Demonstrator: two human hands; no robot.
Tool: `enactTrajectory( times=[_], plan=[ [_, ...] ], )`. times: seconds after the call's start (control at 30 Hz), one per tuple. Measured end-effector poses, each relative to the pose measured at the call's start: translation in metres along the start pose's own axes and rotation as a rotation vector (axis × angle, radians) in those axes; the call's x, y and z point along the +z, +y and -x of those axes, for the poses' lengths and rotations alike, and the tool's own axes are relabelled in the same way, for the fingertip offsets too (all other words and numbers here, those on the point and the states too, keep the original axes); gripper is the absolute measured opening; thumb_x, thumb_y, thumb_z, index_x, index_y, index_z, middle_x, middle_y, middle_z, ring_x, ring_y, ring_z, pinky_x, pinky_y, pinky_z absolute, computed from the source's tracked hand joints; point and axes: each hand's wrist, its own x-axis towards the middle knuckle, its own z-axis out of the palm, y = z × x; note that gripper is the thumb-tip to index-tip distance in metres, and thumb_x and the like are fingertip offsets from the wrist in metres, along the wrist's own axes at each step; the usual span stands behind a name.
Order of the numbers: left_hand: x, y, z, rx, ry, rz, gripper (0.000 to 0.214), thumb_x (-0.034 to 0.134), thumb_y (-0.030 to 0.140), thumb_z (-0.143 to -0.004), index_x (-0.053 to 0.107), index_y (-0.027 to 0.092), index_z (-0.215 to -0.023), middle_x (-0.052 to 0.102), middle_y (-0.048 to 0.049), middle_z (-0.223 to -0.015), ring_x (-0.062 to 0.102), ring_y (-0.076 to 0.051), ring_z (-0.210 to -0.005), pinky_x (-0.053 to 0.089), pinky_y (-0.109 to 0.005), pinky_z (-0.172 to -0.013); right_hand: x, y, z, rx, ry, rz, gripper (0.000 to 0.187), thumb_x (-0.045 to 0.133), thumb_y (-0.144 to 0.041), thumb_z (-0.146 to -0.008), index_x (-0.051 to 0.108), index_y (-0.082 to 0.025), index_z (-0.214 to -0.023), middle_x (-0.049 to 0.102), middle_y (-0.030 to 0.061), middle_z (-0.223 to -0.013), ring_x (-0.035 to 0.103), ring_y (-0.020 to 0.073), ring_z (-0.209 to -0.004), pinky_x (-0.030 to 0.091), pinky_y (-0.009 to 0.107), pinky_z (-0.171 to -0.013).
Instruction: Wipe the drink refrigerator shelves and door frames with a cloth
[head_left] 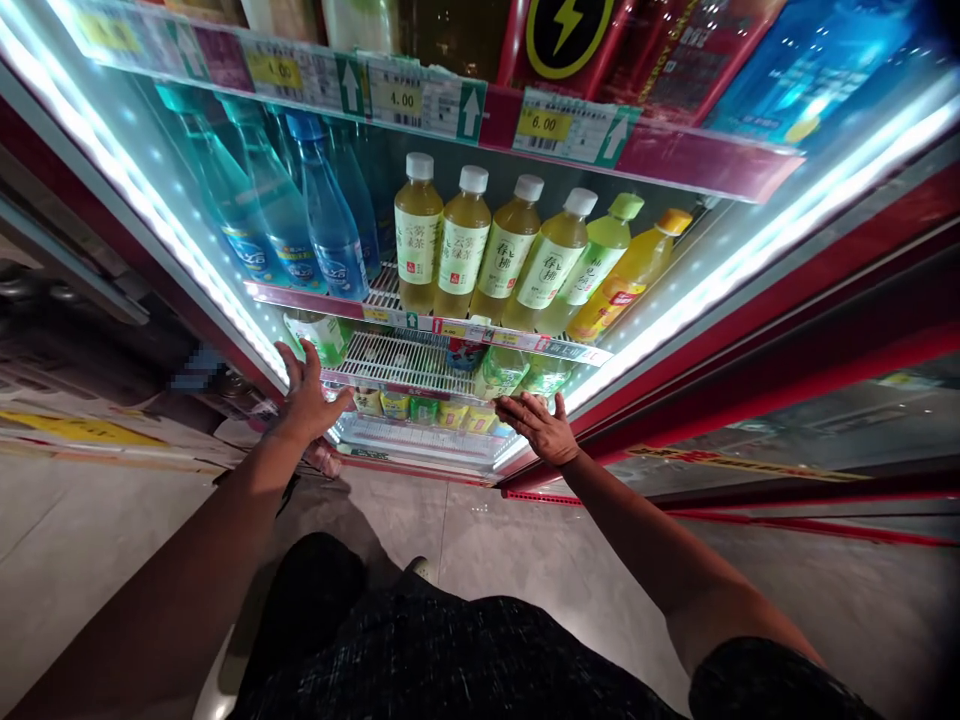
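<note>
My left hand (307,398) is at the left side of the lit drinks cooler, fingers spread, holding nothing. Just beyond its fingertips stands a green-and-white labelled bottle (319,335) on the lower wire shelf (397,360). On the right, my right hand (541,425) has its fingers stretched out, palm turned toward the cooler, with nothing in it. Nearest to it are green-labelled bottles (504,372) on that same shelf; whether the fingers touch the shelf edge I cannot tell. Above both hands, several white-capped tea bottles (457,245) stand in a row.
Blue bottles (326,215) fill the middle shelf's left; a yellow orange-capped bottle (628,275) stands at its right end. The upper shelf's price strip (495,112) juts out above. Small packs (424,410) sit on the bottom level. Red door frame (750,375) borders the right.
</note>
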Motion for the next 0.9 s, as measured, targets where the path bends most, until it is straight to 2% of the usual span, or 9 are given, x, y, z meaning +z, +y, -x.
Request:
enactTrajectory(
  times=[0.13, 0.3, 0.37, 0.47, 0.63, 0.77, 0.9],
  plan=[
    [0.002, 0.0, -0.001, 0.0, -0.003, -0.004, 0.122, 0.076, 0.042, -0.078, -0.006, 0.018, -0.166, -0.029, -0.0227, -0.167, -0.01, -0.042, -0.158, 0.022, -0.064, -0.125, -0.003, 0.0, 0.0, 0.001, -0.035, 0.008, 0.049, 0.044, -0.026, -0.106, 0.047, -0.044, -0.152, 0.064, -0.0069, -0.146, 0.045, 0.0164, -0.148, -0.015, 0.048, -0.129],
    [0.009, -0.001, -0.001, 0.025, 0.038, 0.057, 0.124, 0.075, 0.045, -0.077, -0.008, 0.021, -0.166, -0.033, -0.0169, -0.167, -0.019, -0.037, -0.156, 0.017, -0.061, -0.127, -0.016, 0.009, 0.0, 0.033, -0.022, 0.054, 0.052, 0.04, -0.025, -0.107, 0.041, -0.048, -0.154, 0.061, -0.0091, -0.15, 0.039, 0.0152, -0.152, -0.016, 0.048, -0.129],
    [0.01, -0.001, -0.002, 0.028, 0.048, 0.066, 0.124, 0.075, 0.045, -0.076, -0.009, 0.021, -0.166, -0.033, -0.0155, -0.168, -0.018, -0.038, -0.156, 0.019, -0.059, -0.128, -0.016, 0.008, -0.003, 0.081, 0.006, 0.069, 0.054, 0.042, -0.025, -0.107, 0.039, -0.049, -0.155, 0.059, -0.0092, -0.151, 0.036, 0.0163, -0.154, -0.016, 0.05, -0.129],
    [0.01, -0.001, -0.002, 0.015, 0.048, 0.061, 0.126, 0.075, 0.045, -0.076, -0.009, 0.022, -0.166, -0.031, -0.0145, -0.169, -0.014, -0.038, -0.158, 0.02, -0.057, -0.128, -0.01, -0.001, -0.008, 0.093, 0.008, 0.068, 0.053, 0.045, -0.027, -0.105, 0.041, -0.046, -0.155, 0.059, -0.0067, -0.152, 0.034, 0.0188, -0.155, -0.014, 0.05, -0.129],
    [0.006, 0.001, -0.002, 0.004, 0.019, 0.045, 0.127, 0.076, 0.047, -0.075, -0.009, 0.019, -0.166, -0.033, -0.0175, -0.167, -0.015, -0.039, -0.157, 0.017, -0.06, -0.128, -0.01, -0.01, -0.009, 0.009, -0.018, 0.057, 0.046, 0.038, -0.027, -0.108, 0.05, -0.041, -0.15, 0.063, -0.0068, -0.148, 0.04, 0.0174, -0.152, -0.016, 0.05, -0.129],
    [0.006, 0.002, -0.002, 0.016, 0.042, 0.031, 0.128, 0.077, 0.047, -0.075, -0.01, 0.024, -0.166, -0.028, -0.0136, -0.17, -0.019, -0.039, -0.156, 0.018, -0.063, -0.127, -0.017, -0.004, -0.003, 0.029, -0.022, 0.06, 0.046, 0.036, -0.025, -0.109, 0.051, -0.041, -0.15, 0.064, -0.0075, -0.147, 0.043, 0.0165, -0.149, -0.015, 0.05, -0.13],
    [0.007, 0.0, -0.003, 0.02, 0.032, 0.016, 0.129, 0.076, 0.049, -0.075, -0.012, 0.024, -0.165, -0.027, -0.0141, -0.171, -0.017, -0.041, -0.157, 0.021, -0.065, -0.126, -0.012, -0.005, -0.001, 0.053, -0.016, 0.047, 0.048, 0.039, -0.024, -0.108, 0.048, -0.042, -0.152, 0.063, -0.0074, -0.148, 0.043, 0.0168, -0.15, -0.013, 0.049, -0.13]
  ],
)
